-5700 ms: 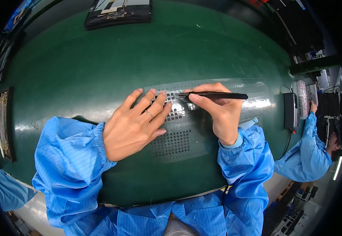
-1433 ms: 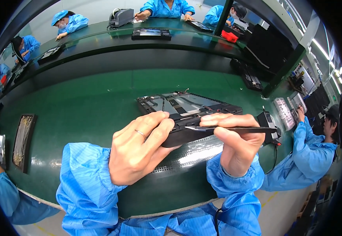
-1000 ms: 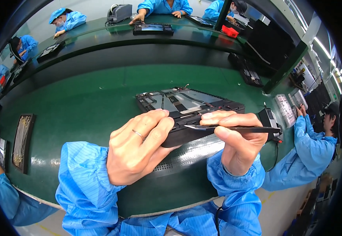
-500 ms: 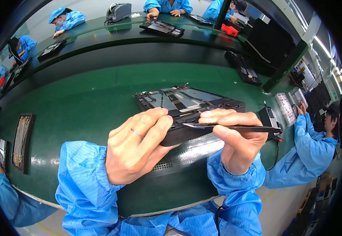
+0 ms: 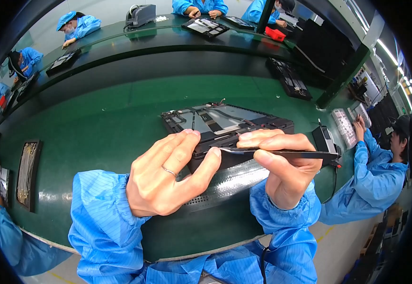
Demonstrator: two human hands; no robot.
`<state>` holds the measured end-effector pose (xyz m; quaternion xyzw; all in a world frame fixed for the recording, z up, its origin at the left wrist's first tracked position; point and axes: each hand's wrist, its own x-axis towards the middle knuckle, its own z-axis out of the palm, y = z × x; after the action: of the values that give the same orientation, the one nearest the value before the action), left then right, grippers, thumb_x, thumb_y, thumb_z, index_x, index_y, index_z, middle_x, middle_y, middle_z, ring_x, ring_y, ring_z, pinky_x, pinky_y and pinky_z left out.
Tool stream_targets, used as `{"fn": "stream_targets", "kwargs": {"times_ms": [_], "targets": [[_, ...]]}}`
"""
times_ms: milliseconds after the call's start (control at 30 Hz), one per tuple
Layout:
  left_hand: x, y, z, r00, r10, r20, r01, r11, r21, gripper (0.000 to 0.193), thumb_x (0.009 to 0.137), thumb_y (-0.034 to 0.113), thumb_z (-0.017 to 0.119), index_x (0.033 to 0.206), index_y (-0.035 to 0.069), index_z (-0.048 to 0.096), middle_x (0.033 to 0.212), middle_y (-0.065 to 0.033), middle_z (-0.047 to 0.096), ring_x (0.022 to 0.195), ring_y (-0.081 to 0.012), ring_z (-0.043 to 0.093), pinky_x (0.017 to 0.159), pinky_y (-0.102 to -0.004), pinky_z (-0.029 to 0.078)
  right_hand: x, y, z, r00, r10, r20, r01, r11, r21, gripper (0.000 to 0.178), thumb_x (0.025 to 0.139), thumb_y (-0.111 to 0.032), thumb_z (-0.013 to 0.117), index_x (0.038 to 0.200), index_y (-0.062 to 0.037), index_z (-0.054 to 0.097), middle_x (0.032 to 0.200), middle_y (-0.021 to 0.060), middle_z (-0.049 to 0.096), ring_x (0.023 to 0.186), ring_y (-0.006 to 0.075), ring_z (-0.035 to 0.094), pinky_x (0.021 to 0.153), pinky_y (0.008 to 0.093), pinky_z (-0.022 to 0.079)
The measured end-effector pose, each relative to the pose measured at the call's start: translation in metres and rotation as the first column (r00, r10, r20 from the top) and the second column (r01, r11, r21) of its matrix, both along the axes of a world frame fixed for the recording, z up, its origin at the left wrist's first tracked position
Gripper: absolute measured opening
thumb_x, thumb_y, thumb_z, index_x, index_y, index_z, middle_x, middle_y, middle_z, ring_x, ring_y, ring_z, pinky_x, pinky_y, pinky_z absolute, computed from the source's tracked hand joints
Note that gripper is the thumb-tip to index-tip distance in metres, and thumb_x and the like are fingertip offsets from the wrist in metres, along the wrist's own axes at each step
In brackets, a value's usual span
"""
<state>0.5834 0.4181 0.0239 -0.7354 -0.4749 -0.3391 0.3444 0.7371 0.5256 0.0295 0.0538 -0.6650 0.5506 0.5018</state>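
Note:
An opened flat electronic device (image 5: pixel 243 116), with a black frame, silver-grey panels and dark strips, sits in front of me on the green bench. My left hand (image 5: pixel 165 173), a ring on one finger, holds its near left corner, the fingertips on top. The left thumb reaches to the tip of the black tweezers (image 5: pixel 300 154). Those lie in my right hand (image 5: pixel 286 165), pinched between thumb and fingers, with their pale tip pointing left along the device's near edge. My right fingertips rest at that edge. Whether the tip grips anything is too small to tell.
A black tray (image 5: pixel 28 175) of thin wires lies at the left. Right of the device stands a small black-and-grey dispenser (image 5: pixel 325 142). Another opened device (image 5: pixel 288 78) lies at the back right beside a dark post (image 5: pixel 345 75). Co-workers in blue sit around, one (image 5: pixel 371 170) close at right.
My left thumb has moved up from the device's near side to the tweezers' tip, and the left fingers have spread. The right hand is nearly unmoved. Across the bench, a co-worker's device has shifted right.

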Motion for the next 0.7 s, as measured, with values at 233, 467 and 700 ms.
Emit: {"fn": "stream_targets", "kwargs": {"times_ms": [233, 467, 700], "targets": [[0.014, -0.001, 0.007, 0.999, -0.054, 0.008, 0.054, 0.997, -0.049, 0.040, 0.053, 0.004, 0.066, 0.091, 0.000, 0.054, 0.085, -0.0199, 0.053, 0.070, -0.0300, 0.057, 0.059, -0.0352, 0.049, 0.000, 0.009, -0.002, 0.890, -0.400, -0.217, 0.452, 0.831, 0.324, 0.025, 0.063, 0.013, 0.057, 0.086, 0.0050, 0.052, 0.081, 0.0214, 0.058, 0.078, 0.0287, 0.058, 0.073, 0.0365, 0.043], [0.008, 0.020, -0.007, 0.979, -0.013, 0.206, 0.052, 0.981, -0.187, 0.070, 0.045, 0.023, 0.075, 0.105, 0.001, 0.046, 0.091, -0.0155, 0.051, 0.078, -0.0296, 0.053, 0.066, -0.0364, 0.045, -0.013, 0.025, -0.015, 0.753, -0.616, -0.229, 0.654, 0.670, 0.351, 0.023, 0.071, 0.012, 0.052, 0.093, 0.0060, 0.048, 0.088, 0.0229, 0.057, 0.071, 0.0209, 0.057, 0.064, 0.0255, 0.046], [-0.063, 0.030, -0.070, 0.897, 0.404, 0.181, -0.264, 0.816, -0.514, 0.043, 0.060, 0.004, 0.063, 0.100, 0.001, 0.045, 0.097, -0.0137, 0.051, 0.090, -0.0298, 0.050, 0.074, -0.0333, 0.042, -0.025, 0.029, -0.011, 0.675, -0.649, -0.352, 0.733, 0.644, 0.219, 0.010, 0.073, 0.008, 0.052, 0.083, 0.0097, 0.052, 0.080, 0.0242, 0.058, 0.055, 0.0131, 0.055, 0.054, 0.0212, 0.046]]}}
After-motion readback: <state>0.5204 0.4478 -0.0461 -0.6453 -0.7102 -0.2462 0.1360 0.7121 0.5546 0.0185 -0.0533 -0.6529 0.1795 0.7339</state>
